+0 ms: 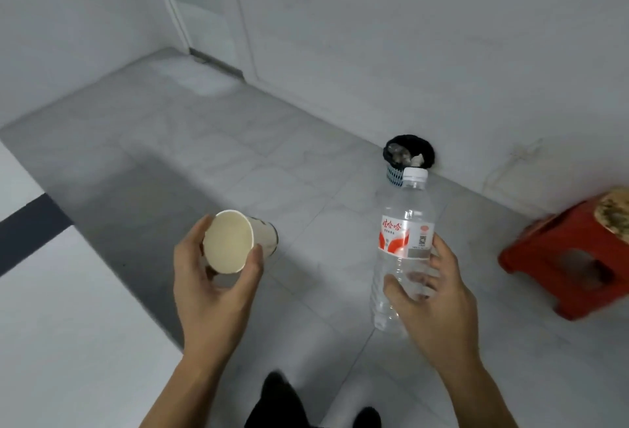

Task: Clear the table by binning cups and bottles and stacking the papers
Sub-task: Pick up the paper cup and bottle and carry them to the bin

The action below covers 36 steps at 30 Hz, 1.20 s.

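My left hand (pixel 211 288) grips a white paper cup (pixel 235 240), held on its side with the open mouth turned toward me. My right hand (pixel 432 301) holds a clear plastic bottle (pixel 401 247) upright by its lower half; it has a white cap and a red and white label. Both are held in the air over the floor. A small bin (pixel 394 176) with a black liner stands on the floor by the far wall, beyond the bottle, with some rubbish inside it.
A white table (pixel 51 342) with a dark stripe fills the lower left. A red plastic stool (pixel 571 250) stands at the right by the wall. Grey tiled floor lies between me and the bin. A door is at the far back. My dark-clothed legs show at the bottom.
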Tool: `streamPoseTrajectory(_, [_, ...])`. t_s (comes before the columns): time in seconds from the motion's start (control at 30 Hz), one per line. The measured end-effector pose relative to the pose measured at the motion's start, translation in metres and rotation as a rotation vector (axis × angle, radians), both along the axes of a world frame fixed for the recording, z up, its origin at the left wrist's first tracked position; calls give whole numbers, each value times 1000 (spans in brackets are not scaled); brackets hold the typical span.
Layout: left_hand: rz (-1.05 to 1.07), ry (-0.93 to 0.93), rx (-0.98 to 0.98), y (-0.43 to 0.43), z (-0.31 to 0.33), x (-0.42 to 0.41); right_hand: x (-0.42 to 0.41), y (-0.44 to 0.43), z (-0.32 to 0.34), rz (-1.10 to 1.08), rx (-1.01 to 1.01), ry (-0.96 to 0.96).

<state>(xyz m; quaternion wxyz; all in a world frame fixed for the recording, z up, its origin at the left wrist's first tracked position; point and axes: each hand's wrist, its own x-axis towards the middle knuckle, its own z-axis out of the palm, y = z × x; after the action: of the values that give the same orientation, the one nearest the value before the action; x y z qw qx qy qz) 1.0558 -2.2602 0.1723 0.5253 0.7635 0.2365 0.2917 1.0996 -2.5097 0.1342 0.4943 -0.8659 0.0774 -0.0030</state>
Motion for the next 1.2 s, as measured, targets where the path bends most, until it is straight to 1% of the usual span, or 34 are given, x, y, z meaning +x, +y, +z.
streamPoseTrajectory(0.1, [-115, 7, 40, -29, 1, 45, 28, -23, -6, -71, 33, -24])
streamPoseTrajectory(0.23, [-212, 20, 22, -49, -9, 121, 90, -37, -15, -127, 43, -19])
streamPoseTrajectory(0.43, [-294, -50, -26, -60, -26, 281, 232, -43, -19, -166, 2, -51])
streamPoseTrajectory(0.57, [-366, -68, -23, -68, -17, 391, 330, -48, 2, -188, -27, -90])
streamPoseTrajectory(0.7, [-474, -79, 31, -90, -3, 487, 405, -66, 21, -226, -73, -109])
streamPoseTrajectory(0.83, [-546, -53, 46, -128, -9, 573, 469, -101, 14, -297, -68, -95])
streamPoseTrajectory(1.03, [-552, 23, 96, -208, -47, 693, 593, -174, -23, -316, -25, -32])
streamPoseTrajectory(1.2, [-454, 137, 85, -270, -72, 783, 712, -242, -44, -195, -39, 74])
